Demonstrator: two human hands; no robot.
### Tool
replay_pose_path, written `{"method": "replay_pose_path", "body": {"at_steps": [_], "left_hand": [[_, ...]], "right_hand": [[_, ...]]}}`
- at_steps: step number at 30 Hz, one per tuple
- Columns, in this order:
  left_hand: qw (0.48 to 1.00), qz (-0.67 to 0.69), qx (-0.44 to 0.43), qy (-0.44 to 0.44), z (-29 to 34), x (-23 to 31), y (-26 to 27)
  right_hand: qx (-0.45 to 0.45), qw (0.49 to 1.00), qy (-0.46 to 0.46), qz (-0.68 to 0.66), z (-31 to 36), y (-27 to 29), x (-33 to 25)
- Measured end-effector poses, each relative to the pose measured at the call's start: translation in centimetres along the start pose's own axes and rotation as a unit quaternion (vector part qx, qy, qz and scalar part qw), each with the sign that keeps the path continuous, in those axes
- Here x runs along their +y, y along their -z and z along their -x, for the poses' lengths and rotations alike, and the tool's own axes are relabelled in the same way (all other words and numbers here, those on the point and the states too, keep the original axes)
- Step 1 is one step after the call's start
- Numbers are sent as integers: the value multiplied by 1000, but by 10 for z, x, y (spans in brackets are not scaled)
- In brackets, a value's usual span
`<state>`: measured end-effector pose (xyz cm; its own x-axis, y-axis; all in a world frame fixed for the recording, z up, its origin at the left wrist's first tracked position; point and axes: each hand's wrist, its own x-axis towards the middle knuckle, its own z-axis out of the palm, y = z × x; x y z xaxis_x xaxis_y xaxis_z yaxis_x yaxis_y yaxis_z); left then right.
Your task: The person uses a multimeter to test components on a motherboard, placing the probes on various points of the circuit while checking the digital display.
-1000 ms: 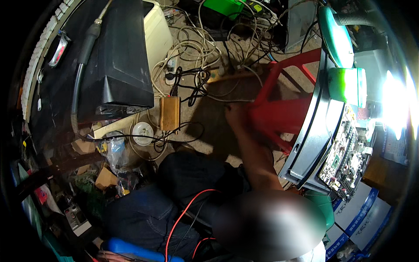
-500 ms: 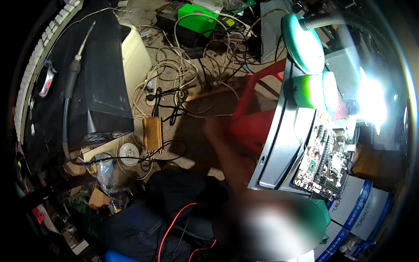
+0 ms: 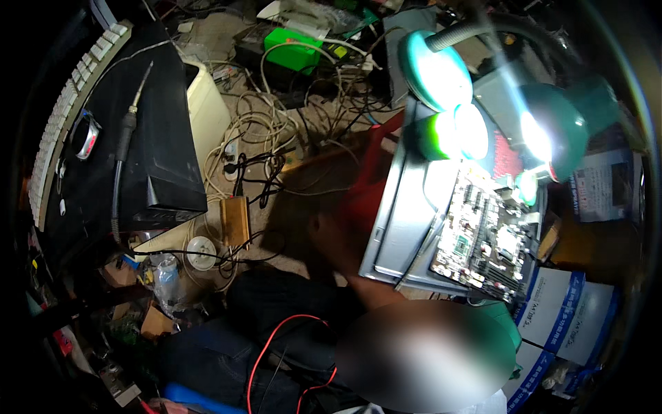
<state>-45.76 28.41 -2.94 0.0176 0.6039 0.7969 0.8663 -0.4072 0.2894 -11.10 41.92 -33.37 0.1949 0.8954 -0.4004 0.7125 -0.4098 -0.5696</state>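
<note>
Neither of my hands can be made out. A bare limb (image 3: 352, 255) slants up from beside a large blurred patch (image 3: 427, 359) at the bottom and fades into shadow near a red plastic stool or chair (image 3: 365, 172); no fingers show on it. To its right, a dark circuit board (image 3: 483, 238) with silver and white parts lies tilted on a grey flat panel (image 3: 407, 221). Above the board sit a green-and-white tub (image 3: 438, 136) and a teal lamp base (image 3: 434, 72). A lit green lamp head (image 3: 565, 131) shines over the board from the right.
A soldering iron (image 3: 124, 138) rests on a black case (image 3: 165, 152) at the left, beside a white keyboard (image 3: 58, 127). Tangled cables (image 3: 269, 124) cover the floor near a bright green box (image 3: 293, 50). White-and-blue boxes (image 3: 552, 300) stand lower right. A red wire (image 3: 258, 359) crosses dark cloth.
The view has shifted: the board, panel and tub appear further left, the keyboard further right. More of the lamp's green shade shows, and its glare is smaller. The limb appears slightly lower.
</note>
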Motion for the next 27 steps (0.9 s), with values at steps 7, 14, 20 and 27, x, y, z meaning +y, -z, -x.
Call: {"method": "replay_pose_path", "body": {"at_steps": [7, 14, 20, 27], "left_hand": [[998, 41, -36, 6, -9, 23, 10], [989, -4, -137, -52, -40, 72, 6], [977, 58, -202, -36, -53, 90, -6], [918, 318, -211, 109, -66, 120, -59]], "right_hand": [[13, 922, 219, -318, 238, 160, -82], [-90, 669, 623, -396, 268, 259, -124], [144, 894, 375, -196, 252, 313, -134], [139, 933, 300, 146, 133, 338, -103]]}}
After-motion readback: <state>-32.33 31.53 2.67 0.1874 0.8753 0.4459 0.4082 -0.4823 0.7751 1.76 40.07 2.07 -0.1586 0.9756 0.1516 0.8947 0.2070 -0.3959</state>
